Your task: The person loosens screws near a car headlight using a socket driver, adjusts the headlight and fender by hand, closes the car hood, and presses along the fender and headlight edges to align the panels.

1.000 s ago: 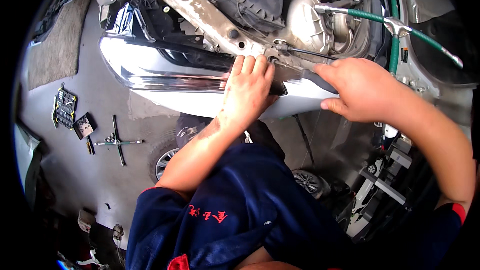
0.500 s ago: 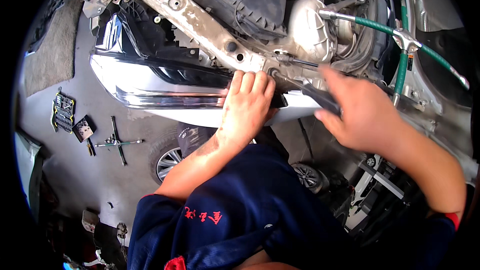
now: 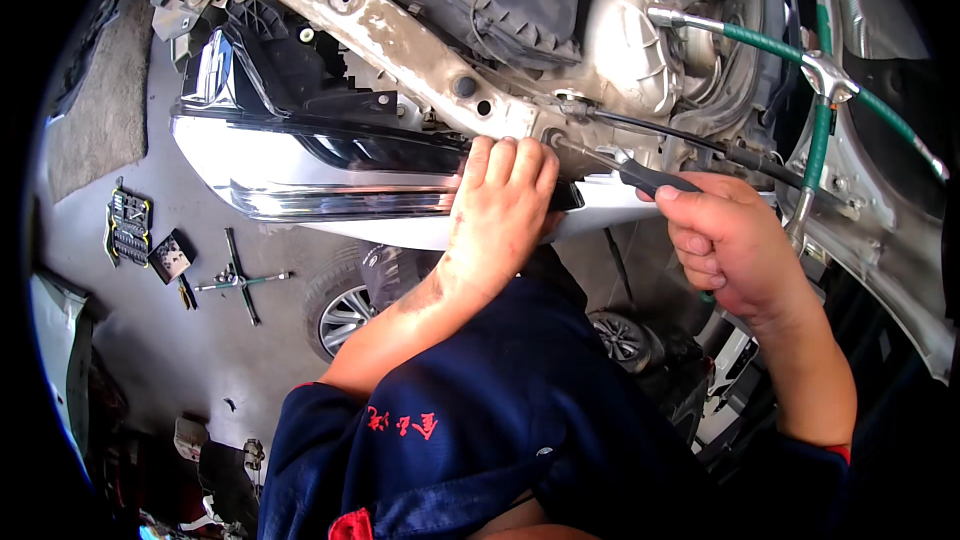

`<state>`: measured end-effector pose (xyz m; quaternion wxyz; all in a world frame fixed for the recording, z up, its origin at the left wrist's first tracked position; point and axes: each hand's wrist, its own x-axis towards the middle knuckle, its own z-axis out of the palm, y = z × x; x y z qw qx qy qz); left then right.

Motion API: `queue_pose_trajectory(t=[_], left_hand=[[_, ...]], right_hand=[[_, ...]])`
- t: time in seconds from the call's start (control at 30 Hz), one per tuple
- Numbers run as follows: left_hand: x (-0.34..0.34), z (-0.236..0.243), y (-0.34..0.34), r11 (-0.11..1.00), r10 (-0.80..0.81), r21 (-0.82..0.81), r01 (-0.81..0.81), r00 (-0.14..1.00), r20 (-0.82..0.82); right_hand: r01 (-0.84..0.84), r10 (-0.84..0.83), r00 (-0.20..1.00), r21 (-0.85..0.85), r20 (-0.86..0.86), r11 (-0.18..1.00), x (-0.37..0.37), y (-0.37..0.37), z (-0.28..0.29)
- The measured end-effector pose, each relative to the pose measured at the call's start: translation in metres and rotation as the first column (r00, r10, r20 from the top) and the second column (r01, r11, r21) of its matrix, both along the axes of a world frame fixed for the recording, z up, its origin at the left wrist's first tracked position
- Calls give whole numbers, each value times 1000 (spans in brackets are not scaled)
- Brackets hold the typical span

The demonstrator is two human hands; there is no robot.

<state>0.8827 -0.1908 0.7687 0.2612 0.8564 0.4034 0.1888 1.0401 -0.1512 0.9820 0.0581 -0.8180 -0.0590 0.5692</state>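
Observation:
My right hand is wrapped round the black grip of a ratchet wrench. Its steel shank runs up and left to a round head beside the fingertips of my left hand. The left fingers lie close together, bent over the inner edge of the chrome-and-black front grille. What sits under them is hidden, and so is most of the thumb. Above the fingers runs a worn beige metal crossbeam. Below the grille is the white bumper.
A green-handled cross wrench lies over the right side of the engine bay, near a white plastic reservoir. A black rod crosses above the ratchet. On the floor at left are a socket set, a small box and another cross wrench.
My right hand has come down and rightward and its fingers have closed round the ratchet grip. The left hand stays at the grille edge. The whole view has shifted slightly.

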Motion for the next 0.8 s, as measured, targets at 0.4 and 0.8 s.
queue_pose_trajectory(t=[0.4, 0.8], left_hand=[[-1, 2, 4, 1000, -18, 20, 18, 1000, -4], [-1, 1, 2, 998, -60, 14, 62, 993, -100]], right_hand=[[-779, 742, 626, 165, 238, 605, -6, 14, -4], [-281, 267, 952, 75, 152, 957, -3, 6, -2]])
